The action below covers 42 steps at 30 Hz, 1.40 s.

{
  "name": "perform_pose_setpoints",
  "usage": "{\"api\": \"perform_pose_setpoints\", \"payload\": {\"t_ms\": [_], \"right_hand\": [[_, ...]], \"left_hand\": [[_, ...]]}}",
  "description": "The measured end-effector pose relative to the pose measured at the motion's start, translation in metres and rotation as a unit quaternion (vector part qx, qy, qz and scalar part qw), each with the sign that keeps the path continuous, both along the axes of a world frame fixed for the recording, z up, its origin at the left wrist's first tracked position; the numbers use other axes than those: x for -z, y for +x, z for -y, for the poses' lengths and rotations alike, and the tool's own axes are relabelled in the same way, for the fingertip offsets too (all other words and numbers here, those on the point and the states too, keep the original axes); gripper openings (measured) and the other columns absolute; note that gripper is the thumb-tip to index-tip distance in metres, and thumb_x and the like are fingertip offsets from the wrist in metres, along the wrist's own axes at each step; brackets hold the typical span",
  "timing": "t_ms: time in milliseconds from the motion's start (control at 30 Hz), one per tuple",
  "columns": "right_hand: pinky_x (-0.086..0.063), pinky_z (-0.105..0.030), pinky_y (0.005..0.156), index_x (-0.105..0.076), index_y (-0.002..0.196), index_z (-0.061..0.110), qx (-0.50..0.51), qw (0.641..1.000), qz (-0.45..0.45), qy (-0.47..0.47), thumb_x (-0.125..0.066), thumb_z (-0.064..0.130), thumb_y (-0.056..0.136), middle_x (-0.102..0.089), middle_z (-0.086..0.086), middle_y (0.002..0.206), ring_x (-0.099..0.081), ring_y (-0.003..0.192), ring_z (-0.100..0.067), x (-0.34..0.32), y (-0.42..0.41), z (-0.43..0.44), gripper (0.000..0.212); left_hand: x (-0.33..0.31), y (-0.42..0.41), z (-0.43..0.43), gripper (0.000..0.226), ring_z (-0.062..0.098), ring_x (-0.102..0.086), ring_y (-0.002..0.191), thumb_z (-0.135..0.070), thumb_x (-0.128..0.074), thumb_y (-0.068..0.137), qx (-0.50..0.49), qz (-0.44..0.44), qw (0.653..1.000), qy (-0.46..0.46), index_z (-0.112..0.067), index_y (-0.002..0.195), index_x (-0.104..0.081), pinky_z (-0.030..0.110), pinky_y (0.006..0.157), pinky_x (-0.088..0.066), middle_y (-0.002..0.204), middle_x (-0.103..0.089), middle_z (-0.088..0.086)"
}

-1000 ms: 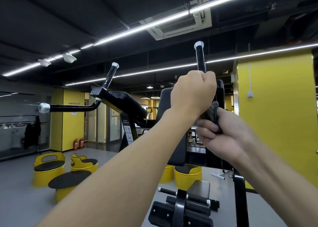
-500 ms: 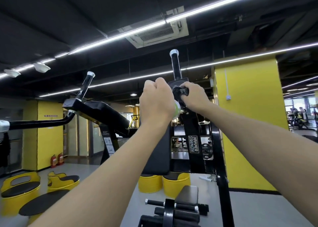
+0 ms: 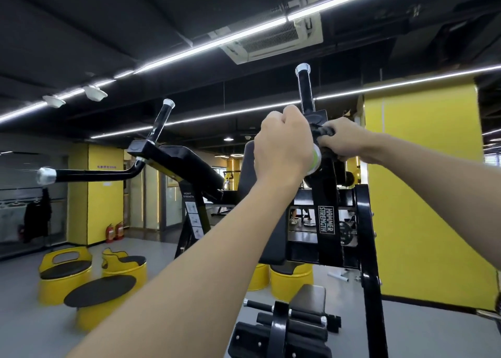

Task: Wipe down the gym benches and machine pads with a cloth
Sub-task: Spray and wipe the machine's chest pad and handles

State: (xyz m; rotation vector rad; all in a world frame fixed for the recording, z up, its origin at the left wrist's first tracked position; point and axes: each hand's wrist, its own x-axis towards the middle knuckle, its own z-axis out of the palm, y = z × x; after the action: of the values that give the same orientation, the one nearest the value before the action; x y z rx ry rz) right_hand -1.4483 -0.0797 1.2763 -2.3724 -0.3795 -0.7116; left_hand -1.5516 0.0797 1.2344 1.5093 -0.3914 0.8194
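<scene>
Gripping a dark, crumpled cloth [image 3: 324, 131], the right hand [image 3: 345, 139] curls its fingers round it against the glossy black metal bracket [image 3: 320, 117] under an upright chrome-capped handle [image 3: 304, 86]; the left hand [image 3: 284, 148] is a tight fist round a white-and-green cylinder [image 3: 315, 160], mostly hidden. White block letters on the black post [image 3: 326, 219] below read HAMMER STRENGTH. Smooth grey floor [image 3: 27, 330] lies open to the left, around yellow drum seats [image 3: 54, 287] with round black tops.

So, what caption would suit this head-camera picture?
Right hand presses a dark cloth to the black machine arm; left hand grips a pale-ended cylinder.
</scene>
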Motion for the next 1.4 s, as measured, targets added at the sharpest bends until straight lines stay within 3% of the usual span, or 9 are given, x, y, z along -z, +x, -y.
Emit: {"api": "perform_pose_setpoints", "payload": {"t_ms": [200,333,633,767,833,933,1133,1300,1400], "right_hand": [[-0.031,-0.021,0.039,-0.043,0.064,0.015,-0.03,0.997,-0.067,-0.004,-0.048,0.009,0.096,-0.04,-0.001,0.056,-0.035,0.039,-0.008,0.005,-0.004,-0.015,0.033],[-0.039,-0.021,0.044,-0.064,0.086,0.007,-0.064,0.994,-0.07,-0.044,-0.045,0.012,0.099,-0.049,0.001,0.057,-0.041,0.044,-0.008,0.003,-0.026,-0.015,0.022],[-0.045,-0.021,0.053,-0.068,0.109,0.017,-0.157,0.987,0.035,-0.009,-0.043,0.008,0.096,-0.046,0.012,0.054,-0.041,0.05,-0.007,0.026,-0.086,-0.021,0.03],[-0.041,-0.027,0.054,-0.067,0.107,0.01,-0.257,0.956,-0.001,0.138,-0.04,0.001,0.094,-0.053,-0.002,0.071,-0.047,0.06,-0.012,0.035,-0.08,-0.008,0.032],[-0.05,-0.029,0.06,-0.067,0.106,0.017,-0.2,0.948,0.042,0.245,-0.041,0.002,0.096,-0.064,-0.004,0.084,-0.058,0.074,-0.015,0.04,-0.054,0.0,0.032],[-0.045,-0.027,0.055,-0.06,0.102,0.021,-0.094,0.921,0.069,0.372,-0.041,-0.001,0.095,-0.058,-0.006,0.086,-0.052,0.079,-0.021,0.047,-0.005,0.01,0.03],[-0.034,-0.03,0.052,-0.055,0.095,0.016,-0.114,0.872,-0.026,0.475,-0.037,-0.007,0.094,-0.056,-0.015,0.098,-0.046,0.082,-0.025,0.058,0.033,-0.006,0.029],[-0.028,-0.024,0.046,-0.044,0.084,0.011,-0.147,0.798,-0.061,0.581,-0.029,-0.009,0.091,-0.045,-0.013,0.079,-0.035,0.055,-0.013,0.063,0.033,-0.02,0.026],[-0.026,-0.021,0.041,-0.039,0.082,0.011,-0.197,0.75,-0.123,0.62,-0.026,-0.009,0.089,-0.04,-0.009,0.074,-0.03,0.049,-0.01,0.073,0.026,-0.016,0.025]], "left_hand": [[0.001,-0.006,-0.003,0.029,0.016,-0.041,0.064,-0.02,-0.034,0.097,0.008,-0.001,1.0,0.009,-0.014,0.07,-0.044,0.033,0.062,-0.031,0.072,-0.048,-0.001],[0.001,-0.005,-0.003,0.03,0.017,-0.04,0.063,-0.022,-0.035,0.096,0.011,0.002,1.0,0.006,-0.016,0.068,-0.043,0.034,0.063,-0.032,0.069,-0.046,-0.002],[-0.001,0.001,0.001,0.028,0.013,-0.047,0.075,-0.02,-0.034,0.1,-0.005,0.026,1.0,-0.006,-0.013,0.082,-0.055,0.027,0.063,-0.035,0.085,-0.054,0.001],[-0.002,0.004,0.002,0.029,0.008,-0.044,0.075,-0.02,-0.032,0.101,-0.001,0.029,1.0,-0.006,-0.008,0.09,-0.057,0.023,0.062,-0.033,0.085,-0.052,-0.002],[-0.002,0.006,0.003,0.03,0.008,-0.043,0.072,-0.02,-0.032,0.101,-0.001,0.025,1.0,-0.006,-0.006,0.094,-0.057,0.023,0.062,-0.033,0.083,-0.05,-0.003],[-0.002,0.006,0.002,0.031,0.008,-0.043,0.069,-0.02,-0.032,0.101,-0.009,0.022,1.0,-0.004,-0.006,0.095,-0.059,0.024,0.06,-0.033,0.079,-0.05,-0.002],[-0.001,0.003,0.002,0.03,0.011,-0.045,0.067,-0.021,-0.033,0.099,-0.022,0.008,1.0,-0.004,-0.008,0.09,-0.058,0.026,0.06,-0.035,0.076,-0.051,-0.001],[-0.002,0.004,0.003,0.03,0.015,-0.047,0.067,-0.021,-0.034,0.098,-0.03,0.012,0.999,-0.016,-0.009,0.083,-0.056,0.029,0.063,-0.038,0.07,-0.052,-0.001],[-0.001,0.004,0.004,0.031,0.016,-0.047,0.068,-0.02,-0.034,0.098,-0.029,0.017,0.999,-0.018,-0.008,0.083,-0.058,0.03,0.065,-0.039,0.069,-0.052,-0.001]]}}
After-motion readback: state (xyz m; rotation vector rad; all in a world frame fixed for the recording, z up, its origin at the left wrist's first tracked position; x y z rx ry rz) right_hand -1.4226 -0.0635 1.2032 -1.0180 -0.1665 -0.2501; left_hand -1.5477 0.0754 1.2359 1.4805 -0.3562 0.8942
